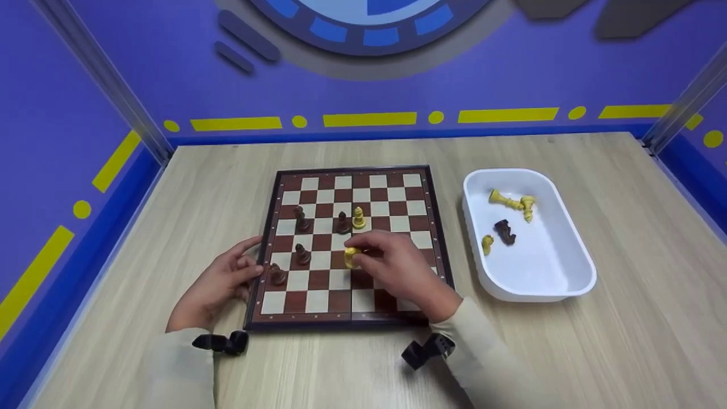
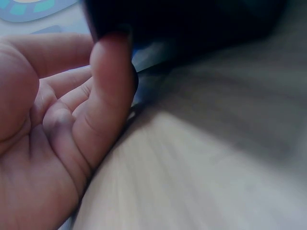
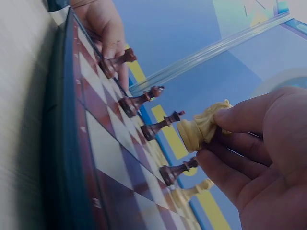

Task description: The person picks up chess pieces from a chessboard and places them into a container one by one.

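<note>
My right hand [image 1: 395, 267] pinches a yellow chess knight [image 3: 204, 125] between thumb and fingers, over the middle of the chessboard [image 1: 352, 321]. In the right wrist view the knight is tilted, its base facing the board and apart from it. My left hand [image 1: 218, 278] is at the board's left edge, thumb and index finger touching it; its other fingers are bent below. Several dark pieces stand on the board, among them one [image 1: 342, 222] beside a yellow piece [image 1: 358, 218] and another [image 1: 303, 254] nearer me. One dark piece [image 1: 277, 274] stands close to my left thumb.
To the board's right is a white tray [image 1: 537, 292] holding yellow pieces [image 1: 505, 199], a small yellow piece [image 1: 487, 244] and a dark piece [image 1: 504, 233]. Blue panels [image 1: 369, 94] wall in the wooden table [image 1: 318, 369] at the back and sides.
</note>
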A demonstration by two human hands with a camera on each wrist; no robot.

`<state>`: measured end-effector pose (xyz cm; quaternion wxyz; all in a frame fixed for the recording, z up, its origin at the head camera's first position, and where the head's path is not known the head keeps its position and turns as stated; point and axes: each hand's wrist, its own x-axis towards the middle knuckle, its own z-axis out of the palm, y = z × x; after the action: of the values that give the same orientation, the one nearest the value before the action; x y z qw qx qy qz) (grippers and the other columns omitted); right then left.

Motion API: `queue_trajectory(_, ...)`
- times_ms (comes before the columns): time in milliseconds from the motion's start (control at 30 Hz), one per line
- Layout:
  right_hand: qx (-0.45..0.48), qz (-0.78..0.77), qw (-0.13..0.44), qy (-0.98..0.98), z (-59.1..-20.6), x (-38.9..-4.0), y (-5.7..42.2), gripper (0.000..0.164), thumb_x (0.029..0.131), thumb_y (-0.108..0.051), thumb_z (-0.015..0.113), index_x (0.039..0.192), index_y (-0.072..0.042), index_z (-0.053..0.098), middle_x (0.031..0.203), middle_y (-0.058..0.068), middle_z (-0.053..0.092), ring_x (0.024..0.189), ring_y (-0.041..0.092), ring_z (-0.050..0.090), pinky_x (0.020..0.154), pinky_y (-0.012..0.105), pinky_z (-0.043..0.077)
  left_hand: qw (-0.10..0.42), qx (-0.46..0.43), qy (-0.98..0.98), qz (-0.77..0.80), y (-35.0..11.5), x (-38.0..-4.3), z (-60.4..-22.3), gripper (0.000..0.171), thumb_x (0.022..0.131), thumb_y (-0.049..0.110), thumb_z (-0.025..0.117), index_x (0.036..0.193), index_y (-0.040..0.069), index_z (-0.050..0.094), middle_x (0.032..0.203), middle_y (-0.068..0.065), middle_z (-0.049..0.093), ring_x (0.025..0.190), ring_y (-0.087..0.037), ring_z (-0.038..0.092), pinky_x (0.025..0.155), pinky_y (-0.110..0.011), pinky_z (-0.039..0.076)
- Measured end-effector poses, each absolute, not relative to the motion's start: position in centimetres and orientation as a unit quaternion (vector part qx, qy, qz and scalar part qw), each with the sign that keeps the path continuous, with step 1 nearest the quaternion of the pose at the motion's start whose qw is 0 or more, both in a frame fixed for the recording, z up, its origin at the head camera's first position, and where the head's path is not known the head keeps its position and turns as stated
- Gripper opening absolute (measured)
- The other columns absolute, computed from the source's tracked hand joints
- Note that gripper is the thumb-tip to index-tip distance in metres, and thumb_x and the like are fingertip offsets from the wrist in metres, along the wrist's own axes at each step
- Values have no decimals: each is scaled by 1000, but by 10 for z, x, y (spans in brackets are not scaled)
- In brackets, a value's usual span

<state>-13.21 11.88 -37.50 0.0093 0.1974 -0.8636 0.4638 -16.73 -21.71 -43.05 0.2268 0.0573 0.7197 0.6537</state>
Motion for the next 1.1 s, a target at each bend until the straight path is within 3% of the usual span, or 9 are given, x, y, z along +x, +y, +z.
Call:
queue_trajectory(467,186,459,26,-868,-363,-141,142,20,90,-13,67,109,-15,73,104,-6,69,90,6,65,80,25,57,220,41,716,661,-215,-165,-430,70,95,6,59,154,12,22,81,5,57,56,-8,59,46,-27,55)
queue_trajectory(1100,134,489,38,-861,-348,-148,172,22,89,-8,67,111,-13,72,106,3,69,88,15,65,76,29,56,222,46,718,658,-216,-166,-430,69,96,5,57,154,12,21,85,2,58,61,-9,61,48,-30,57)
